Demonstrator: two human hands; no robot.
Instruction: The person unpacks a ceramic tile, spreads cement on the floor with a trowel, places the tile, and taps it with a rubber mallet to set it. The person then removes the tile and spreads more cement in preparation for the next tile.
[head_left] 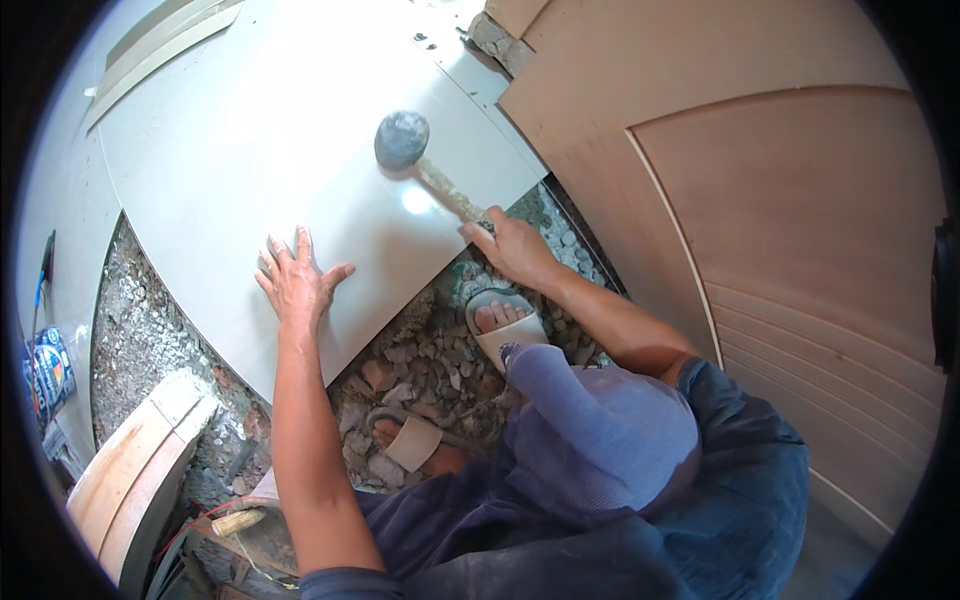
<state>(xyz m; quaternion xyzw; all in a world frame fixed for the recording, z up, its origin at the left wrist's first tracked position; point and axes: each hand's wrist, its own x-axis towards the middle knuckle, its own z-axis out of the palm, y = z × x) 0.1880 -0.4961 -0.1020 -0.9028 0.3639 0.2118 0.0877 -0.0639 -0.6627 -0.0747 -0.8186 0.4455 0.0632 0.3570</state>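
Observation:
A large glossy white tile (230, 170) fills the upper middle, its near edge beside exposed rubble. My left hand (295, 280) lies on it with fingers spread. My right hand (508, 240) grips the pale, worn handle of a mallet (401, 138), whose dark, dusty round head is over the tile to the right of my left hand. My two sandaled feet (497, 318) are on the broken stones just below the tile's edge.
A tan panelled wooden door (790, 200) stands along the right. Rubble (385, 370) surrounds my feet. At lower left are pale boards (125, 465), a wooden-handled tool (236, 522) and a blue printed bag (48, 375). Narrow strips (150, 70) lie at upper left.

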